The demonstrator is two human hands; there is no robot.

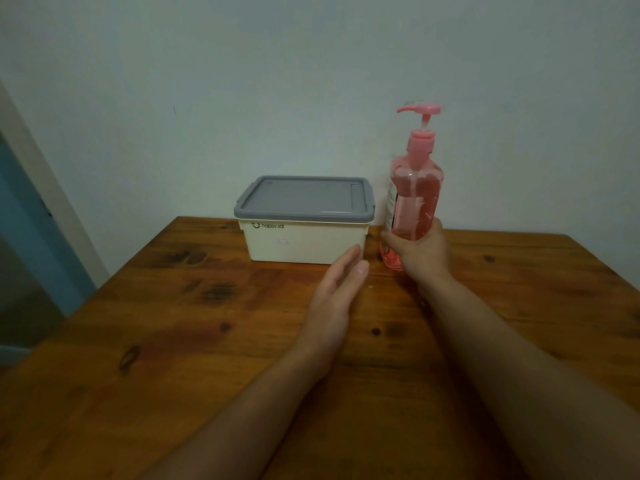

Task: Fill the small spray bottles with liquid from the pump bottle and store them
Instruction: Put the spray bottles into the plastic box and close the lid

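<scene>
The task looks barely begun. No small spray bottles show anywhere in the frame, so nothing can be judged filled or stored. They may be inside the closed box, but that cannot be seen.

The tall, clear plastic pump bottle of pink liquid with a pink pump head (414,195) is right of centre, leaning slightly with its top toward the right. The right hand (420,252) grips it low on the body, fingers curled round it. The liquid fills most of the bottle. Its base is at the tabletop, though whether it rests there or is lifted slightly is unclear.

The left hand (337,296) is open, with fingers straight and together, and holds nothing. Its fingertips are just beside the lower right corner of the cream rectangular plastic storage box (301,242); whether they touch it cannot be told. The box's grey lid (304,197) is on and shut.

What is left, by this view, is nearly everything: opening the box, finding the spray bottles, filling each one and putting them away.

Box and bottle are at the far edge of the brown knotted wooden table (173,323), close to a pale wall (242,81). A blue and white door edge (20,202) is at the frame's left. The shut lid is the one obstacle to the box; the light is dim.
</scene>
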